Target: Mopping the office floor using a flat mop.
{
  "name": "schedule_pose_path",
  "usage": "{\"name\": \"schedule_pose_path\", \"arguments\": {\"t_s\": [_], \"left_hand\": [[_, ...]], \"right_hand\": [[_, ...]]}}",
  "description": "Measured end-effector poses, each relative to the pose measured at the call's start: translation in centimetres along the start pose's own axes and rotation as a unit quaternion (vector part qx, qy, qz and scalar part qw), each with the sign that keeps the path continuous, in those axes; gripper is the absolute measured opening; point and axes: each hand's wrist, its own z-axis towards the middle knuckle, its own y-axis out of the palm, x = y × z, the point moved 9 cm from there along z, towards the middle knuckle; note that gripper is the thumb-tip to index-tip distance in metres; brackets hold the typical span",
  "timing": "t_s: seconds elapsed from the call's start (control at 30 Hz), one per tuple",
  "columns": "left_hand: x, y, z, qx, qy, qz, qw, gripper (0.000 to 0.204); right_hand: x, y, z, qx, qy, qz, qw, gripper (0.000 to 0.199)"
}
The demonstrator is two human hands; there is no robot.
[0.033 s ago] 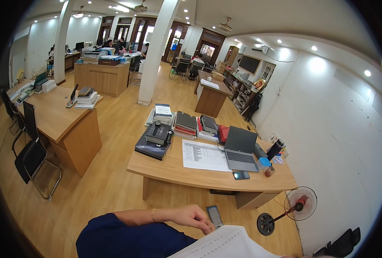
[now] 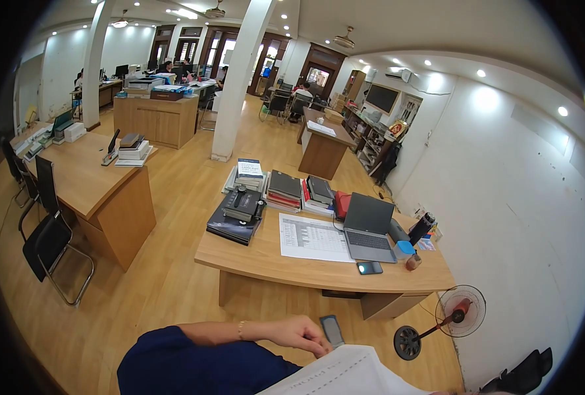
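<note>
Coming in from the lower edge, my left arm wears a navy sleeve (image 2: pixel 193 362) and a thin bracelet at the wrist. My left hand (image 2: pixel 297 333) is closed, its fingers curled and bent down at the upper edge of a white printed sheet or cloth (image 2: pixel 351 372). That edge hides the fingertips, so what they pinch cannot be made out. Just beyond the knuckles shows a flat grey rectangle with a dark rim (image 2: pixel 332 329); I cannot tell whether it is held or lies on the floor. My right hand is out of sight.
Ahead stands a wooden desk (image 2: pixel 286 268) with an open laptop (image 2: pixel 369 227), a printed paper (image 2: pixel 312 238), a phone (image 2: pixel 369 268), book stacks (image 2: pixel 284 189) and a black bottle (image 2: pixel 422 228). A floor fan (image 2: pixel 460 311) is at right. Left are another desk (image 2: pixel 81 168) and a black chair (image 2: pixel 45 247). People sit far off.
My left forearm and its bracelet have shifted slightly to the right. The grey rectangle appears a little further right too. The desk and the things on it are unchanged.
</note>
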Motion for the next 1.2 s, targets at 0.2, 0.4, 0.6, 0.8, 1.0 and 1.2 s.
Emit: {"name": "schedule_pose_path", "arguments": {"t_s": [0.2,0.4,0.6,0.8,1.0,1.2], "left_hand": [[-7.6,3.7,2.0,-0.029,-0.014,0.042,0.999,0.044],[-9.0,3.7,1.4,-0.007,-0.011,0.020,1.000,0.045],[-5.3,-0.3,-0.2,0.011,-0.091,0.069,0.993,0.043],[6.8,-2.2,-2.0,-0.052,-0.067,0.113,0.990,0.035],[10.8,-0.6,-3.4,-0.196,0.041,0.063,0.978,0.022],[10.0,-1.4,-2.8,-0.120,0.060,0.028,0.991,0.024]], "right_hand": [[9.1,-2.0,-1.8,0.065,0.066,-0.003,0.996,0.033],[12.9,-0.7,-2.3,0.025,0.133,-0.072,0.988,0.033],[4.0,-0.2,-0.6,-0.079,0.111,-0.155,0.978,0.033],[-12.5,-2.3,-1.4,-0.092,0.040,-0.184,0.978,0.037],[-16.7,-1.7,-2.9,-0.062,0.015,-0.151,0.986,0.033],[-15.9,-2.5,-3.0,-0.046,0.006,-0.153,0.987,0.030]]}}
